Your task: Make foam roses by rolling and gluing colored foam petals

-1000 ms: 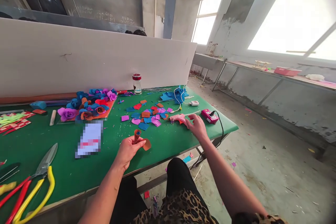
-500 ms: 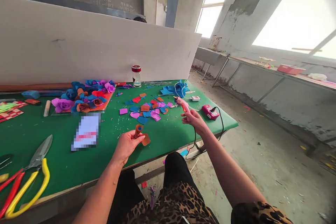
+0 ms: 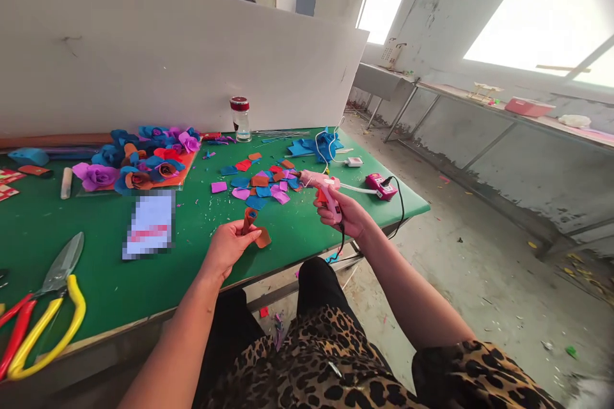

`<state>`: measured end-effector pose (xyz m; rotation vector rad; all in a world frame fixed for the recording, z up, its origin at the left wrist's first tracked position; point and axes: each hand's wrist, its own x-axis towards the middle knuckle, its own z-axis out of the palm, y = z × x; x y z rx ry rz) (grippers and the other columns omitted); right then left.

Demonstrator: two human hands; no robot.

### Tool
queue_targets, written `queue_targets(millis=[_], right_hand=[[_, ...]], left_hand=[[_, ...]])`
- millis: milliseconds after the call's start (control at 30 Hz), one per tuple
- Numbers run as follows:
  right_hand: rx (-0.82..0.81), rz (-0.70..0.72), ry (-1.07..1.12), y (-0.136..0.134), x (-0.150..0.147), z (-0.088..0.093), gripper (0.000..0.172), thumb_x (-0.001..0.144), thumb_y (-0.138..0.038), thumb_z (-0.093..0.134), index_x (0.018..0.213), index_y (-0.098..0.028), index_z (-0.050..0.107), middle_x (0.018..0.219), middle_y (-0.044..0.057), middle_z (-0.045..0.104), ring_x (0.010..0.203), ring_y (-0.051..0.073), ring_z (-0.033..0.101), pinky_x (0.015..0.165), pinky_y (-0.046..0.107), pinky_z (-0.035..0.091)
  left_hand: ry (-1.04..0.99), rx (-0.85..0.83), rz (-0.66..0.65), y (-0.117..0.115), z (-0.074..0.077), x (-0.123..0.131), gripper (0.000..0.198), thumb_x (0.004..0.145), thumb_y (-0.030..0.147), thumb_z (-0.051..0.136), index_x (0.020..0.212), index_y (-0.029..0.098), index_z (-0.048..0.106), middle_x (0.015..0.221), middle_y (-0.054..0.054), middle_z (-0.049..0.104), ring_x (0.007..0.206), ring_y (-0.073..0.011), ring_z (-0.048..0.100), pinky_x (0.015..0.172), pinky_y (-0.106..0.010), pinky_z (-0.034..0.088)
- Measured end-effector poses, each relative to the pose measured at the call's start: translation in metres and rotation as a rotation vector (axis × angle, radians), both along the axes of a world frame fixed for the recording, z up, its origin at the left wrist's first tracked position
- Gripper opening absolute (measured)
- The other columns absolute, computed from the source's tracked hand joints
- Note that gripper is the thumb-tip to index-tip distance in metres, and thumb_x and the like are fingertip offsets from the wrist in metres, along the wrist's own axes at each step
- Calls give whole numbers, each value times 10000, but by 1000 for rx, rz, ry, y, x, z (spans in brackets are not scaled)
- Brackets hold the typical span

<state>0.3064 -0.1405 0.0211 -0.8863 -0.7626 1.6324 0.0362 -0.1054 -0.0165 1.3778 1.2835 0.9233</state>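
Between the thumb and fingers of my left hand [image 3: 229, 246] is a small paper flower [image 3: 249, 220], a brown roll with a blue centre and one loose brown petal hanging to its right. My right hand [image 3: 344, 209] is wrapped round the handle of a pink hot glue gun [image 3: 326, 186], whose nozzle points left over the loose petals. A white glue stick [image 3: 359, 188] sticks out of its back, and a dark cord runs down from the handle. Cut paper petals [image 3: 261, 191] in blue, brown, purple and red lie just beyond my hands.
Finished paper flowers [image 3: 139, 163] are heaped at the left behind a phone-like blurred item [image 3: 148, 225]. Scissors [image 3: 60, 281] with red and yellow handles lie near left. A red-lidded jar [image 3: 240, 120], blue crepe paper [image 3: 327, 144] and a pink power socket [image 3: 381, 186] stand farther back and right.
My right hand has brought the glue gun round so its side faces me and its nozzle points left. The left hand keeps the flower in nearly the same place. The view has shifted slightly.
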Motion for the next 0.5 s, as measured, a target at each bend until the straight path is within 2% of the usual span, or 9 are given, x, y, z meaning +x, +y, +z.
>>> queue_targets(millis=[100,233,400,500], right_hand=[[85,-15,-215,-9,-5,4,331,792,-473,731,873,-178,604,738,0,577,524,80,445,426,206,358],[162,79,-453,-26,-10,13,400,818,-534,688,1013,-188,633,852,40,649,544,86,491,446,215,359],[90,173,-691,-43,-20,22,458,837,-585,641,998,-157,635,639,-12,573,542,97,494,469,209,349],[103,231,-786,-48,-26,24,484,851,-604,611,1007,-146,608,577,-45,517,514,96,473,471,213,352]], left_hand=[[17,9,9,0,0,1,348,501,462,796,616,167,652,530,37,545,516,-104,414,528,-238,315],[19,21,22,-1,-3,1,344,501,465,782,611,164,658,580,12,603,563,-121,461,550,-238,335],[21,-38,3,-1,-3,1,275,518,415,736,612,173,646,580,7,608,559,-132,481,528,-236,334],[41,-12,-18,0,-5,0,252,533,402,704,614,171,644,610,4,625,597,-146,521,561,-240,358]])
